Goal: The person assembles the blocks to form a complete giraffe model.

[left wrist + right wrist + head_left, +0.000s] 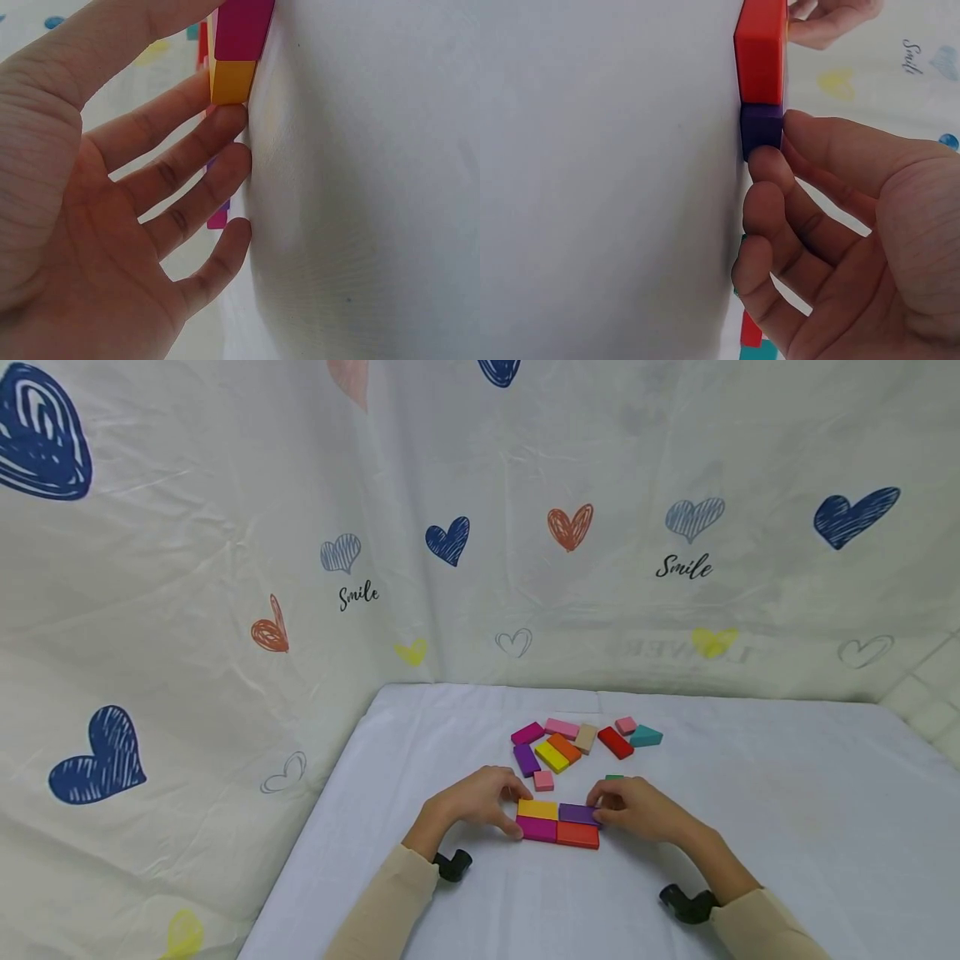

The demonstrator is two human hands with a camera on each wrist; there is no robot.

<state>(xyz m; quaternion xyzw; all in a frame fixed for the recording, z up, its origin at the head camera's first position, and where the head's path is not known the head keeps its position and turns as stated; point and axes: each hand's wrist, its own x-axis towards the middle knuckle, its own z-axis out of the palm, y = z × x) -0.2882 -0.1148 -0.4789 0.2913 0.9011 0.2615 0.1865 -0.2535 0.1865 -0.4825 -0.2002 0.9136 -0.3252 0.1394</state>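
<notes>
Fingers [225, 166] of the left hand [478, 795]: spread, set against the left ends of the amber block [537, 809], taken as landmark, and the magenta block [536, 830]. Magenta block: laid flat on the white-covered surface [787, 827], against the amber block's near long side.

Loose magenta block [528, 732], violet block [527, 762] and small pink block [543, 782]: placed beyond the amber block, the small pink one nearest to it. Yellow block [552, 757] and orange block [565, 747]: laid side by side, farther beyond the amber block. Long pink block [562, 727]: placed behind that pair, well beyond the amber block.

Purple block [576, 814]: set end to end with the amber block, on its right. Scarlet block [577, 836]: laid diagonally near-right of the amber block, along the purple one.

Tan block [586, 739], green piece [614, 777] (largely hidden), red block [615, 743], second small pink block [625, 725] and teal piece [646, 737]: scattered far-right of the amber block.

Fingers of the right hand [637, 807]: the purple block's right end is pinched between thumb and fingertips.

Judged done: a two-by-two rectangle, amber block at far left, seemingly being squared up. Judged left: eleven loose pieces, none joined to it.
</notes>
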